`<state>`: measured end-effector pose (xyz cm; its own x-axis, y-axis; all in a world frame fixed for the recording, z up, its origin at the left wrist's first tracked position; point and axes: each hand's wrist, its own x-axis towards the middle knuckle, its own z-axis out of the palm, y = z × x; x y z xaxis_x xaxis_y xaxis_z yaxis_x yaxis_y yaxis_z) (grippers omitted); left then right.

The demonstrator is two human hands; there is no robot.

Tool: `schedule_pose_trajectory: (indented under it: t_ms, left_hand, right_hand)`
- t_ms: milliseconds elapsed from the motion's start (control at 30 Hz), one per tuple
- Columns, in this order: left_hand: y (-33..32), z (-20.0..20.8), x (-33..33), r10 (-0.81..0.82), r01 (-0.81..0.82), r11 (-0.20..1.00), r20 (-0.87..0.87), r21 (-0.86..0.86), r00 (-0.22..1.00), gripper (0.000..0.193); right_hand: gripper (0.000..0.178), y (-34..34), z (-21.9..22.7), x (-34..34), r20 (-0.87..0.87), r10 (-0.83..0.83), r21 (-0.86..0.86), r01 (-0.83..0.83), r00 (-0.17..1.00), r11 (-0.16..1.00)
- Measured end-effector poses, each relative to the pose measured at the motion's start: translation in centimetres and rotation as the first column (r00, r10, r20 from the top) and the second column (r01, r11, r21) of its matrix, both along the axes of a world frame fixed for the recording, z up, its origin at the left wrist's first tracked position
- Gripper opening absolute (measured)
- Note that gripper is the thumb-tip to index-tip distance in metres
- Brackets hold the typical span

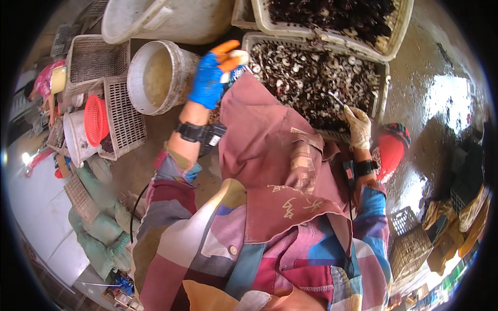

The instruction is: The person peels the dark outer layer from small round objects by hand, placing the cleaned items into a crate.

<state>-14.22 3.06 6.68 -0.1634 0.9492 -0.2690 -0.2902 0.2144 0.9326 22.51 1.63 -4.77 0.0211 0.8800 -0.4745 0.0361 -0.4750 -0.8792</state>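
Where right hand (358, 127) sits: near right corner of tray (385, 90), the nearer hand to the pile.
Right grip: white-gloved fingers look pinched on thin tool (336, 98).
Tool axis: slants forward-left from fingers, over the pile.
Pile (306, 78): pale and dark bits inside tray, ahead and left of right hand.
Left hand (212, 72): blue glove, orange fingertips, beside tray's left edge; can't tell if clamped.
Bucket (181, 65): white, just left of left hand.
Far tray (403, 31): dark contents, beyond pile.
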Motion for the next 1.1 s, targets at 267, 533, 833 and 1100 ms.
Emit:
schedule_pose_trajectory:
  t_ms: [267, 533, 833, 1100]
  left_hand:
    - [-5.1, -1.0, -19.2, 0.248, -0.366, 0.928, -0.849, 0.07, 0.466, 0.06]
    - [10.2, 9.3, -16.4, 0.624, 0.318, 0.78, -0.707, 0.538, -0.334, 0.069]
    - [18.7, -3.4, 7.6, -0.169, 0.416, 0.907, -0.846, 0.068, 0.505, 0.053]
    - [22.2, -5.9, 14.1, -0.315, 0.239, 0.928, -0.945, -0.287, 0.089, 0.057]
  right_hand:
    - [0.019, 0.2, 1.6, -0.4, 0.069, -0.002, -0.09, 0.008, 0.998, 0.996]
    - [0.016, 0.4, 0.3, -0.2, -0.059, -0.084, -0.053, 0.081, 0.995, 0.995]
    - [0.016, 0.6, 1.1, -0.5, -0.177, -0.13, -0.091, 0.116, 0.976, 0.989]
    - [0.015, 0.3, 0.9, 0.2, -0.192, -0.144, -0.087, 0.129, 0.971, 0.988]
